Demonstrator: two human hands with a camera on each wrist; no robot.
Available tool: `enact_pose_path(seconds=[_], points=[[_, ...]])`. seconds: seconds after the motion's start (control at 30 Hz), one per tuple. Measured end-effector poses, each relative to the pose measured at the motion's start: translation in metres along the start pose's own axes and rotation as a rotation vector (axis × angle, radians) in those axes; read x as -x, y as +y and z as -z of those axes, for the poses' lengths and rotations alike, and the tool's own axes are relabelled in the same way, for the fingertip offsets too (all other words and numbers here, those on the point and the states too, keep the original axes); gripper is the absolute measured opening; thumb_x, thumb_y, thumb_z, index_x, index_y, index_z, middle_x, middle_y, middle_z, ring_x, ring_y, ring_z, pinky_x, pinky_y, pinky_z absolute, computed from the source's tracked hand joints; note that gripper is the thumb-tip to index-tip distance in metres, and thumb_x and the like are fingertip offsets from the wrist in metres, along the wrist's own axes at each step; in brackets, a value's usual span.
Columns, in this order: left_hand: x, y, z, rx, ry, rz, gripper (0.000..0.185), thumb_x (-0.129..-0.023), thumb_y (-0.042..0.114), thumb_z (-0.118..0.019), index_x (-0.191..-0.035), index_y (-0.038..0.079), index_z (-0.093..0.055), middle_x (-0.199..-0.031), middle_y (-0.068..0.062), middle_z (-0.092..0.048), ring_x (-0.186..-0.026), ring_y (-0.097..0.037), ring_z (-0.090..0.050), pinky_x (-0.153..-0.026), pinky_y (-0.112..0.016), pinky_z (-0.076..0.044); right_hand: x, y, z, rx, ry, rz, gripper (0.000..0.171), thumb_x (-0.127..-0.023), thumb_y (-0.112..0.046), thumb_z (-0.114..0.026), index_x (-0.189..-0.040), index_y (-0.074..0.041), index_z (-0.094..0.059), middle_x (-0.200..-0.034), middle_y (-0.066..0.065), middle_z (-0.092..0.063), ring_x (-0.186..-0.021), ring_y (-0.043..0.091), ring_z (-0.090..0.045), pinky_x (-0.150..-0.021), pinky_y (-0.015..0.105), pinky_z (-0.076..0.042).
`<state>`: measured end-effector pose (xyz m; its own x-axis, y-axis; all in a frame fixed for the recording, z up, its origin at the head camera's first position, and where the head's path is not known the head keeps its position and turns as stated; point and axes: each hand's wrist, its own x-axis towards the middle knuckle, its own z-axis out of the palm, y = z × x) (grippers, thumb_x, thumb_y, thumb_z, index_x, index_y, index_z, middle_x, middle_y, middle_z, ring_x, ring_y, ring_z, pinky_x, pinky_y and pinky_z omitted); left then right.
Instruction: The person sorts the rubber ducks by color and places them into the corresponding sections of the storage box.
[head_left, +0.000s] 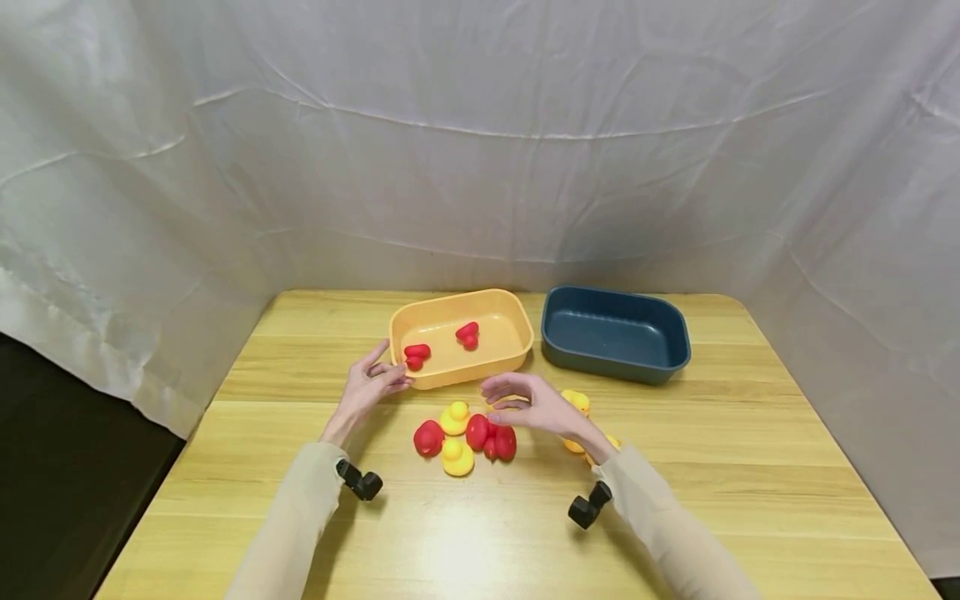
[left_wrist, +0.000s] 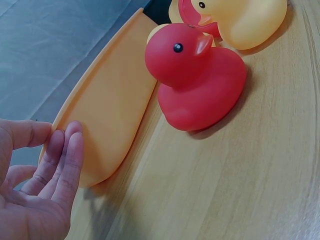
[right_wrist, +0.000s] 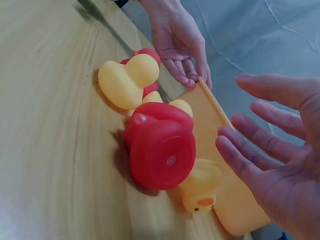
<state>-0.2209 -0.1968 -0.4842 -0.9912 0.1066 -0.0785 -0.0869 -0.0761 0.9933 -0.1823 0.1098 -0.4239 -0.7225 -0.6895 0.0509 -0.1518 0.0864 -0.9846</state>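
The left hand [head_left: 372,381] rests with straight, relaxed fingers against the near left corner of an orange tray [head_left: 516,321] on a wooden tabletop [head_left: 750,467], holding nothing; the left wrist view shows its fingertips [left_wrist: 67,145] touching the tray's outer wall. The right hand [head_left: 525,403] hovers open, fingers spread, just above a cluster of rubber ducks lying in front of the tray, and grips none of them.

Two red ducks [head_left: 442,343] sit inside the orange tray, one near its left wall, one nearer the middle. On the tabletop, the cluster holds a red duck [head_left: 428,438] at the left, two yellow ducks [head_left: 455,437] beside it, and two more red ducks [head_left: 491,437] pressed together directly below the right hand; one of these shows its round flat base [right_wrist: 163,155] in the right wrist view. More yellow ducks [head_left: 577,402] lie partly hidden behind the right wrist. A dark blue tray [head_left: 678,329] stands just to the right of the orange one.
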Motion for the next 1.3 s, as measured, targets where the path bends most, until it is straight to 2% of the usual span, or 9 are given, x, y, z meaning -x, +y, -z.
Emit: enact_pose_path(seconds=[0.2,0.53,0.63,0.9,1.07,1.3], points=[[0.009,0.014,-0.008,0.02,0.022,0.026,0.073,-0.085,0.007,-0.058,-0.143,0.01,-0.015,-0.075,-0.002,-0.064,-0.075,-0.018,-0.068,-0.082,-0.039,-0.052,0.009,0.006,0.001,0.0,-0.043,0.013,0.046,-0.077,-0.001,-0.066,-0.119,0.001,-0.048,-0.119,0.022,-0.052,-0.112,0.047,-0.043,-0.099,0.057,-0.034],[0.008,0.014,-0.009,0.012,0.021,0.034,0.072,-0.086,0.006,-0.057,-0.143,0.01,-0.014,-0.075,-0.002,-0.063,-0.076,-0.019,-0.067,-0.086,-0.044,-0.049,0.016,0.012,0.002,0.092,-0.099,0.006,0.047,-0.076,-0.002,-0.066,-0.118,0.004,-0.048,-0.122,0.024,-0.049,-0.113,0.042,-0.044,-0.098,0.059,-0.034],[0.009,0.016,-0.01,0.011,0.02,0.035,0.072,-0.086,0.005,-0.056,-0.143,0.009,-0.014,-0.075,-0.002,-0.063,-0.076,-0.02,-0.068,-0.086,-0.045,-0.048,0.016,0.018,0.003,0.123,-0.109,0.004,0.045,-0.076,-0.002,-0.067,-0.117,0.003,-0.049,-0.121,0.022,-0.051,-0.112,0.039,-0.045,-0.098,0.058,-0.035],[0.007,0.013,-0.009,0.021,0.037,0.042,0.072,-0.085,0.005,-0.057,-0.143,0.011,-0.016,-0.075,-0.001,-0.063,-0.075,-0.017,-0.068,-0.084,-0.041,-0.051,0.016,0.043,0.01,0.223,-0.143,0.025,0.045,-0.075,-0.012,-0.07,-0.117,-0.009,-0.053,-0.119,0.007,-0.055,-0.109,0.023,-0.052,-0.098,0.051,-0.039],[0.007,0.013,-0.01,0.022,0.042,0.045,0.072,-0.085,0.005,-0.058,-0.143,0.011,-0.017,-0.074,-0.001,-0.062,-0.074,-0.016,-0.068,-0.083,-0.039,-0.052,0.019,0.04,0.008,0.242,-0.167,0.012,0.044,-0.076,-0.008,-0.068,-0.118,-0.011,-0.053,-0.12,0.004,-0.054,-0.111,0.02,-0.049,-0.099,0.051,-0.038],[0.007,0.013,-0.009,0.021,0.04,0.04,0.073,-0.084,0.007,-0.059,-0.143,0.011,-0.016,-0.074,-0.001,-0.062,-0.075,-0.018,-0.068,-0.083,-0.04,-0.052,0.022,0.023,0.005,0.209,-0.205,0.01,0.043,-0.076,0.001,-0.065,-0.117,-0.002,-0.053,-0.121,0.015,-0.054,-0.114,0.028,-0.046,-0.098,0.055,-0.037]])
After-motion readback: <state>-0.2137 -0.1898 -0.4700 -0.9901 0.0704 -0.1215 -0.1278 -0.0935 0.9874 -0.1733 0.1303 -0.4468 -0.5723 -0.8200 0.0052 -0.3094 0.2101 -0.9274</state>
